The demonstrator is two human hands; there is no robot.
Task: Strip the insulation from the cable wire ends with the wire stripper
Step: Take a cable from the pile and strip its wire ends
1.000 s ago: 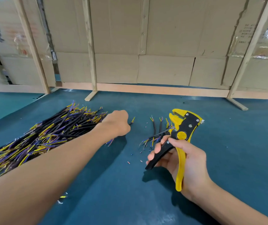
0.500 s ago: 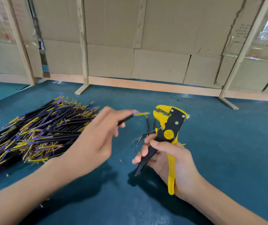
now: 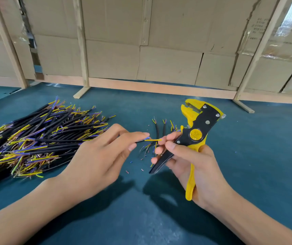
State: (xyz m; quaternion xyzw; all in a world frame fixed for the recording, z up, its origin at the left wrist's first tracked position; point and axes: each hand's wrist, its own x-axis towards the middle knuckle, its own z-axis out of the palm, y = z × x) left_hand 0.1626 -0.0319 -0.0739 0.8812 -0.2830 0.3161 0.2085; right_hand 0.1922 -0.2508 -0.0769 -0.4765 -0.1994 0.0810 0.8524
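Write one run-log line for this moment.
left hand: pinches cable | right hand: holds wire stripper | yellow wire end near right fingers | not yet stripped

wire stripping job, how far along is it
Done: a few short cables lie by insulation scraps on the table. In hand: the left hand pinches one cable, while the right hand holds the wire stripper, not yet on it. Left: the big pile.

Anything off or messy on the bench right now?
Only minor litter: small insulation scraps lie scattered on the blue mat between the left hand and the right hand holding the wire stripper. Nothing looks damaged.
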